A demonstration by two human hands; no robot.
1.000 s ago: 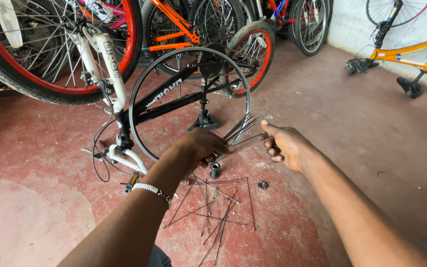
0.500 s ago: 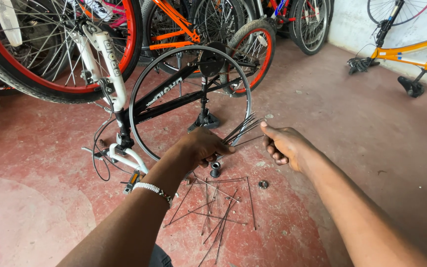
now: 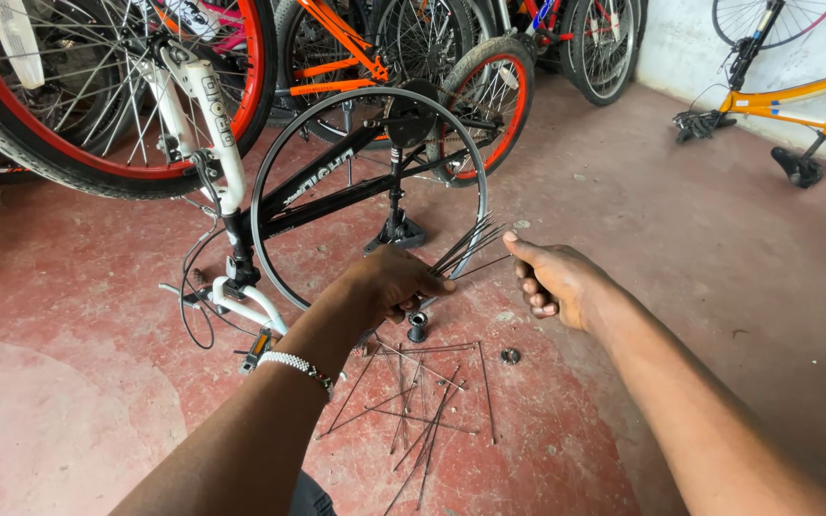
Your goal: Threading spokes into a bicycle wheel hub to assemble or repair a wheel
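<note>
My left hand (image 3: 389, 282) stays clamped around the bundle of spokes (image 3: 466, 247). My right hand (image 3: 556, 282) has barely moved, fingers curled, pinching one spoke's tip.

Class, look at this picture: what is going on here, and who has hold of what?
A person is crouched over a red floor among bicycles. The left hand grips a bundle of spokes that fan out toward a bare wheel rim standing upright in front. The right hand is loosely curled beside the bundle, thumb out toward the spokes; whether it touches them is unclear. More loose spokes lie scattered on the floor below, next to a small hub and a ring-shaped metal part.
</note>
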